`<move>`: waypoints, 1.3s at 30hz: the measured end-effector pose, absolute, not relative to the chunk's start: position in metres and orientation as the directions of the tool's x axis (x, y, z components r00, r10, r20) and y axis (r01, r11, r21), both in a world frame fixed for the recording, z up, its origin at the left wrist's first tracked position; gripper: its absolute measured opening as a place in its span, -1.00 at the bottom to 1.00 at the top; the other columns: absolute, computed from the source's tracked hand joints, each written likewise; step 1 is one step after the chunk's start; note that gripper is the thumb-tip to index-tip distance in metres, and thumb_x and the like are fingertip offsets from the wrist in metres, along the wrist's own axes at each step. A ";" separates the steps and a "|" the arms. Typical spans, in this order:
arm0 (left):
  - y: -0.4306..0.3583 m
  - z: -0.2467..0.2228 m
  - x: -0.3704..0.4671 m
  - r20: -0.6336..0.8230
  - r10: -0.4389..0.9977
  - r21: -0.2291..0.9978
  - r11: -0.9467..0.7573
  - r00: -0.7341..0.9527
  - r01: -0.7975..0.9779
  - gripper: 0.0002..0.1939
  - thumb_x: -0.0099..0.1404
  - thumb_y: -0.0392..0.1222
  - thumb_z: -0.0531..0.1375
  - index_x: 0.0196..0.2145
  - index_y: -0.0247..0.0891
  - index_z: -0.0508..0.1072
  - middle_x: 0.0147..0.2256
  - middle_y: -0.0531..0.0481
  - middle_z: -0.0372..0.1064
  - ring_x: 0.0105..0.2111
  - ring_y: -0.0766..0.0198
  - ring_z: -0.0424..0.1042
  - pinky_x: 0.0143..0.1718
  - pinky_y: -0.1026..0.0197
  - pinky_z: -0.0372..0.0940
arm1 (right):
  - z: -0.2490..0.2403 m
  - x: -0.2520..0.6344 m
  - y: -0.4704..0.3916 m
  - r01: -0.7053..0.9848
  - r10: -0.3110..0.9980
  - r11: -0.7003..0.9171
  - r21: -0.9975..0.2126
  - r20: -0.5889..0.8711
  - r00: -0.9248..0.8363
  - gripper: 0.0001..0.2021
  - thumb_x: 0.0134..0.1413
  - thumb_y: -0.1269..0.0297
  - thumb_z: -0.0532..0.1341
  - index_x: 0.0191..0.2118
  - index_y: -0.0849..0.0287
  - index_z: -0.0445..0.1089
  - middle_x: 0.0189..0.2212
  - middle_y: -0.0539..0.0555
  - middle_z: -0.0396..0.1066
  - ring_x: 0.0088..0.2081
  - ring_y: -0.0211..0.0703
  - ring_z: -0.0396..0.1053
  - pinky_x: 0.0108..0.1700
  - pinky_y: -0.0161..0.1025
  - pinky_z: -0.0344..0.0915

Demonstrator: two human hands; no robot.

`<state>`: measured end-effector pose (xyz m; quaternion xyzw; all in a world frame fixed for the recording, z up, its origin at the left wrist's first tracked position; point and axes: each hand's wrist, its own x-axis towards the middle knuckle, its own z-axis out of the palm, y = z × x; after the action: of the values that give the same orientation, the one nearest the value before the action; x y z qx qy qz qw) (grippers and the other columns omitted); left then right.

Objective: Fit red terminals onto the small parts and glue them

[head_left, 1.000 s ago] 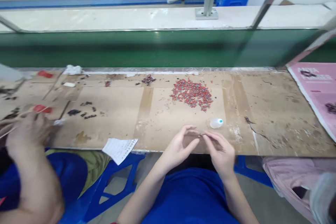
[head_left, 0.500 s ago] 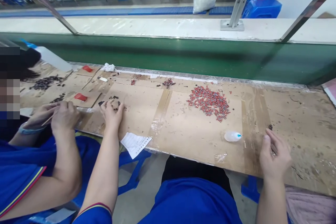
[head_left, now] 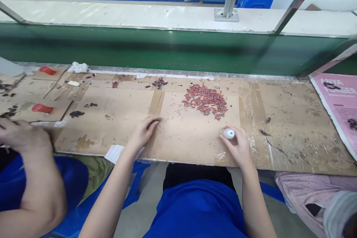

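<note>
Cardboard-covered workbench (head_left: 292, 134) runs before a green conveyor belt (head_left: 167, 50). Just below the red connector pile (head_left: 205, 100), the right hand (head_left: 237, 147) curls round a small white glue bottle (head_left: 229, 133), likely light, smooth and squeezable, best pinched at its sides. Left of the pile, the left hand (head_left: 143, 132) rests loosely open, fingertips on the cardboard, holding nothing, its forearm stretched forward.

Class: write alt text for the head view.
A person's right hand grips a small white bottle on a cardboard-covered bench; the left hand rests flat. A pile of small red parts lies beyond.
</note>
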<state>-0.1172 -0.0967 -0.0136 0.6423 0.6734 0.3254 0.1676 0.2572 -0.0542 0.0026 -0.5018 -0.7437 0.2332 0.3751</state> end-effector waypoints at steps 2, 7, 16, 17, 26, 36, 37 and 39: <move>-0.093 -0.010 -0.086 0.197 0.978 0.625 -0.178 0.067 0.760 -0.74 0.41 -0.13 0.03 -0.14 -0.16 0.50 -0.20 -0.07 0.48 -0.16 0.14 0.44 -0.07 0.06 0.35 | 0.005 0.257 -0.056 0.532 0.941 0.338 -0.776 0.275 -0.197 -0.71 0.13 0.06 0.28 -0.08 0.06 0.47 -0.11 0.17 0.54 -0.02 0.11 0.44 0.07 0.10 0.36; -0.088 0.003 -0.034 0.289 0.925 0.567 -0.373 0.246 0.735 -0.72 0.44 -0.25 0.00 -0.09 -0.13 0.49 -0.21 -0.08 0.42 -0.16 0.15 0.35 -0.12 0.08 0.31 | 0.006 0.255 -0.066 0.301 0.989 0.103 -0.948 0.066 -0.129 -0.64 0.07 0.02 0.31 -0.06 0.08 0.42 -0.10 0.16 0.54 -0.06 0.05 0.50 0.03 0.02 0.39; -0.092 -0.010 0.024 0.375 0.875 0.672 -0.484 0.306 0.561 -0.71 0.46 -0.23 0.02 0.04 -0.12 0.44 -0.24 -0.06 0.40 -0.23 0.24 0.43 -0.19 0.16 0.37 | 0.005 0.245 -0.075 -0.055 0.992 -0.030 -0.998 -0.036 0.117 -0.49 -0.36 -0.01 0.50 -0.35 0.05 0.24 -0.56 -0.12 0.38 -0.54 -0.23 0.33 -0.49 -0.32 0.24; -0.093 -0.013 0.028 0.375 0.873 0.679 -0.488 0.312 0.548 -0.71 0.46 -0.24 0.01 0.03 -0.12 0.45 -0.24 -0.06 0.40 -0.24 0.25 0.44 -0.19 0.16 0.38 | 0.004 0.245 -0.075 -0.092 0.989 -0.030 -0.995 -0.043 0.144 -0.50 -0.32 -0.04 0.48 -0.38 0.06 0.22 -0.59 -0.13 0.33 -0.57 -0.27 0.29 -0.52 -0.34 0.20; -0.107 -0.018 0.020 0.400 0.865 0.625 -0.499 0.302 0.601 -0.64 0.39 -0.41 -0.02 -0.17 -0.14 0.54 -0.17 -0.09 0.48 -0.12 0.18 0.43 -0.08 0.06 0.39 | 0.010 0.244 -0.075 -0.189 0.990 -0.101 -0.977 -0.118 0.082 -0.48 -0.47 -0.09 0.48 -0.38 0.08 0.35 -0.50 -0.02 0.43 -0.50 -0.18 0.36 -0.46 -0.24 0.29; -0.126 -0.006 0.029 0.398 0.903 0.576 -0.384 0.164 0.721 -0.84 0.38 -0.22 0.16 -0.13 -0.13 0.51 -0.20 -0.05 0.54 -0.14 0.13 0.41 -0.05 0.02 0.29 | 0.009 0.221 -0.074 -0.269 0.946 -0.174 -0.947 -0.236 0.221 -0.62 -0.22 -0.07 0.37 -0.45 0.17 0.41 -0.59 -0.02 0.41 -0.58 -0.29 0.25 -0.55 -0.33 0.12; -0.125 -0.007 0.031 0.397 0.900 0.568 -0.394 0.179 0.723 -0.86 0.38 -0.21 0.16 -0.16 -0.13 0.52 -0.22 -0.04 0.55 -0.15 0.14 0.41 -0.07 0.03 0.28 | 0.009 0.222 -0.074 -0.269 0.944 -0.170 -0.948 -0.235 0.231 -0.63 -0.21 -0.05 0.37 -0.46 0.18 0.41 -0.59 -0.02 0.40 -0.59 -0.30 0.23 -0.56 -0.33 0.11; -0.121 -0.011 0.034 0.401 0.892 0.543 -0.414 0.207 0.731 -0.86 0.40 -0.22 0.14 -0.20 -0.14 0.52 -0.25 -0.03 0.54 -0.19 0.16 0.40 -0.11 0.06 0.24 | 0.010 0.223 -0.074 -0.266 0.941 -0.163 -0.950 -0.230 0.246 -0.64 -0.20 -0.03 0.37 -0.45 0.19 0.41 -0.59 -0.02 0.39 -0.58 -0.30 0.23 -0.56 -0.33 0.09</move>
<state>0.0336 -0.1213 -0.0113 0.7678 0.5284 0.3426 0.1180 0.2228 -0.0739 0.0100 -0.5474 -0.3085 0.5307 0.5688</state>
